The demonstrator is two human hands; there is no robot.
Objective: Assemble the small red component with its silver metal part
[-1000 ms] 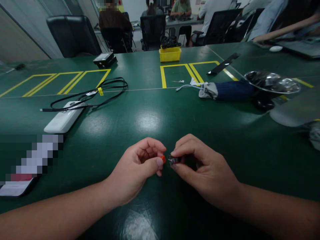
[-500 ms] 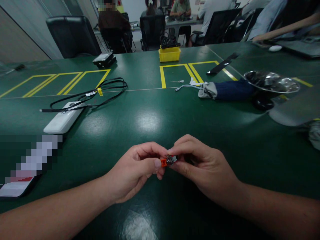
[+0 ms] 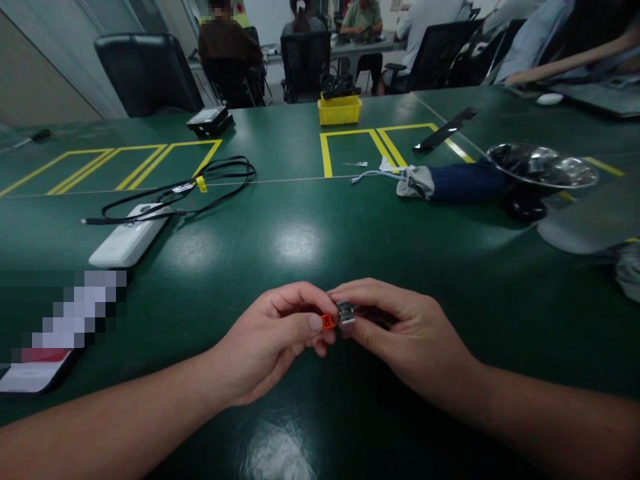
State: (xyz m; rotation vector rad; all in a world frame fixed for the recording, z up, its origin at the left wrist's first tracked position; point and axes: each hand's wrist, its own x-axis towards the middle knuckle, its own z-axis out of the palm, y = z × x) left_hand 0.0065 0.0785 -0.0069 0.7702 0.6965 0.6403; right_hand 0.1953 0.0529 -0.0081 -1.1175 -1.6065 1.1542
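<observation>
Both hands meet low over the green table (image 3: 300, 247), near its front edge. My left hand (image 3: 273, 340) is closed in a pinch on a small orange piece (image 3: 328, 321). My right hand (image 3: 400, 337) is closed on a small silver metal part (image 3: 345, 311), held between thumb and forefinger. The orange piece and the metal part touch end to end between my fingertips. Whether they are joined is too small to tell.
A white power bank (image 3: 131, 236) and a coiled black cable (image 3: 200, 180) lie at the left. A yellow bin (image 3: 340, 109) stands at the back. A blue cloth pouch (image 3: 450, 181) and a steel bowl (image 3: 543, 167) are at the right. People sit at tables beyond.
The two hands have closed the small gap between them. The orange piece and the metal part, apart a second ago, now touch. The right hand shifted slightly left.
</observation>
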